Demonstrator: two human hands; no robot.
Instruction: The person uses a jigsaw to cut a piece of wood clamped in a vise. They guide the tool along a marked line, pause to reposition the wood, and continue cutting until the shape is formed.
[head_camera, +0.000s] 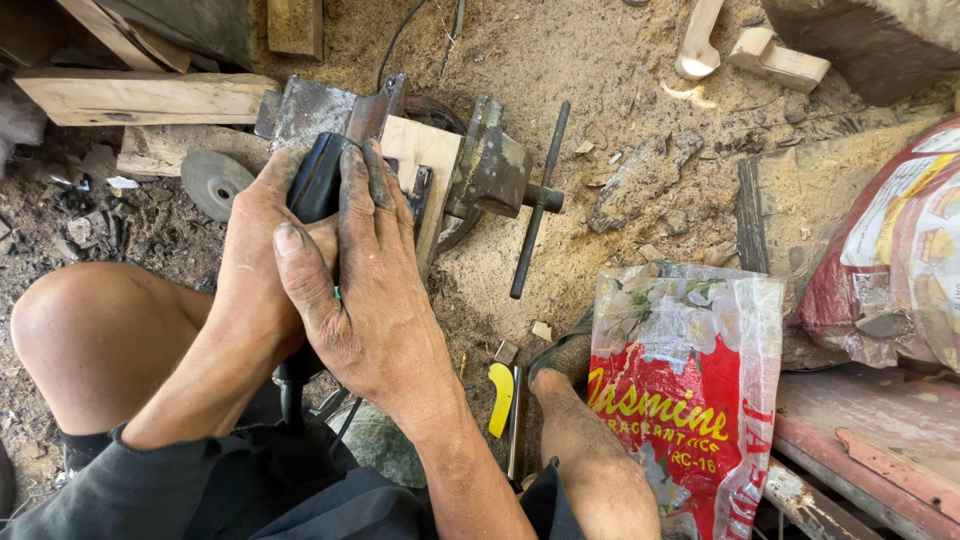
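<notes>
Both my hands wrap around a dark power tool (318, 178), apparently an angle grinder, held over a pale wooden piece (428, 165) clamped in a rusty bench vise (490, 165). My left hand (262, 250) grips the tool's body from the left. My right hand (365, 285) lies over it, fingers stretched along the tool's top towards the vise. The tool's cord runs down between my knees. Whatever disc or head the tool has is hidden under my hands.
A vise handle bar (535, 205) sticks out to the right. A loose grinding disc (213, 182) lies left, near wooden planks (140, 95). A printed plastic sack (690, 390) sits beside my right foot. A yellow-handled tool (500, 398) lies on the sawdust-covered ground.
</notes>
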